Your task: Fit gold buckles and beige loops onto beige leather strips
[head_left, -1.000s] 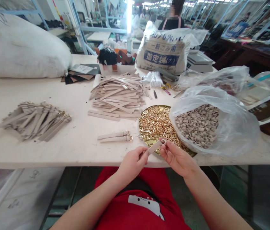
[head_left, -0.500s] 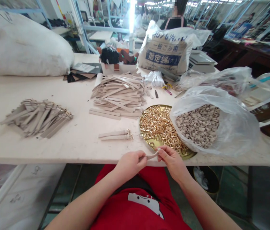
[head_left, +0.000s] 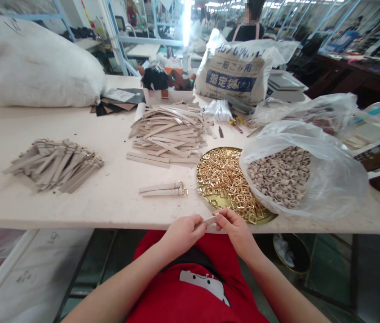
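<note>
My left hand (head_left: pixel 182 234) and my right hand (head_left: pixel 233 231) meet over the table's front edge, both pinching a short beige leather strap (head_left: pixel 210 220). Most of that strap is hidden by my fingers. Just beyond my right hand lies a round brass tray (head_left: pixel 223 208) heaped with gold metal buckles (head_left: pixel 222 179). Two finished beige straps with gold buckles (head_left: pixel 163 189) lie left of the tray. Behind them is a loose pile of beige strips (head_left: pixel 166 132), and a pile of buckled straps (head_left: pixel 53 165) sits further left.
A clear plastic bag of beige leather loops (head_left: pixel 279 177) sits right of the tray on the white worktable (head_left: pixel 75 206). A large white sack (head_left: pixel 35 63), a printed refuse bag (head_left: pixel 232 72), and a scale (head_left: pixel 286 87) stand behind. A co-worker (head_left: pixel 247 24) stands beyond.
My hands have come closer together and lower, to the table edge. The strap's end and metal loop, visible a second ago at my right hand, are now hidden.
</note>
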Available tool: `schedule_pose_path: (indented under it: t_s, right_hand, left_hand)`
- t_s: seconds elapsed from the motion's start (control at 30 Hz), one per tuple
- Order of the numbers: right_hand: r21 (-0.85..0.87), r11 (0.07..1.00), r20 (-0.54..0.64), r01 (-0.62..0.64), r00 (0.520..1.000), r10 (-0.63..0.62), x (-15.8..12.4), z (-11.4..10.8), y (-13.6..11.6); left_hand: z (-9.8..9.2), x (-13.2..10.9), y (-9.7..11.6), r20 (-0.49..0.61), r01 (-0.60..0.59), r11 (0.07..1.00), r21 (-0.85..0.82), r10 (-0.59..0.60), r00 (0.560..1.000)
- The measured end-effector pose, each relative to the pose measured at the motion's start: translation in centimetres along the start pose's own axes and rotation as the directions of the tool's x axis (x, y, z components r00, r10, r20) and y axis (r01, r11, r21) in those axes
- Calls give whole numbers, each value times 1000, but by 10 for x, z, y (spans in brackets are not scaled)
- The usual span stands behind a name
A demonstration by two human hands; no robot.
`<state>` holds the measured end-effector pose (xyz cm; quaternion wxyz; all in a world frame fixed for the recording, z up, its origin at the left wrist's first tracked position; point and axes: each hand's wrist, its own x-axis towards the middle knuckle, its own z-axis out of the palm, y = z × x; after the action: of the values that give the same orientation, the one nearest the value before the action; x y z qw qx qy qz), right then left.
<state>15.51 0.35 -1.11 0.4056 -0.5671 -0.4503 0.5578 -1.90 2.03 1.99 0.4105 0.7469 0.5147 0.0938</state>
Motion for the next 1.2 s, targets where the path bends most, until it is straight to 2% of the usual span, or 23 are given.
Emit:
schedule_pose_path:
  t_s: [0.1,0.17,0.27,0.4,0.47,0.53,0.63,0.67,0.7,0.73,0.77,0.8,0.83,0.87,0.9,1.03,1.07,1.1,1.13,1.17,1.2]
  right_hand:
    - [-25,1000,32,-3,999,4,-2,3,1]
    - [-31,999,89,-13,996,16,-3,6,2]
    - [13,1000,111,-19,994,18,-1,6,2]
    - [74,997,-26,4,1000,-2,2,8,4]
    - [61,998,-7,-16,1000,16,2,12,5]
    - [35,999,71,-32,997,30,3,14,5]
    - [-145,987,138,68,989,-48,15,1,-2]
    - [-278,951,115,135,988,-106,23,-8,-5]
    - [-452,872,70,185,983,-172,32,-18,-9]
    - [-645,740,5,190,970,-244,42,-27,-12]
    - [-809,572,-50,135,954,-296,53,-36,-15]
    - [-910,410,-86,56,944,-320,63,-43,-17]
    - [-958,286,-111,-13,937,-332,72,-48,-18]
    - [-977,207,-127,-60,936,-329,79,-51,-18]
    - [-982,172,-135,-82,937,-324,84,-53,-18]
    - [-981,166,-154,-101,927,-343,86,-55,-22]
    - [-975,205,-160,-90,920,-357,81,-55,-25]
    - [-954,295,-167,-58,917,-362,76,-53,-28]
    - [-898,441,-175,-4,921,-348,70,-49,-31]
    - [-780,624,-180,57,934,-309,62,-43,-34]
    - [-589,801,-172,102,953,-248,54,-36,-36]
  left_hand:
    - [4,0,1,-12,6,999,50,-5,1000]
    - [4,2,3,-4,-8,1000,23,8,1000]
    - [4,3,4,61,-22,990,-140,31,998]
    - [5,0,3,213,27,905,-424,71,974]
    - [6,-1,2,185,30,884,-466,65,981]
    - [6,-1,3,110,3,880,-474,55,992]
    - [1,2,3,40,-43,882,-470,70,997]
    - [-1,3,2,27,-53,883,-466,74,997]
    - [-3,5,2,9,-58,884,-463,71,997]
    - [-3,6,1,-13,-58,885,-462,58,998]
    - [-3,7,0,-37,-51,885,-463,39,999]
    - [-3,8,-1,-58,-43,885,-464,18,998]
    - [-1,8,-1,-72,-35,886,-462,2,997]
    - [1,8,-2,-76,-30,890,-456,-5,997]
    - [2,8,-3,-75,-29,894,-448,-6,997]
    - [5,5,-3,-95,-19,898,-439,-26,995]
    - [4,6,-3,-116,-10,895,-446,-46,992]
    - [3,8,-1,-142,-2,891,-453,-70,987]
    - [2,10,1,-170,2,887,-461,-90,981]
    - [2,13,3,-194,0,882,-472,-104,975]
    - [2,16,6,-209,-7,874,-486,-109,972]
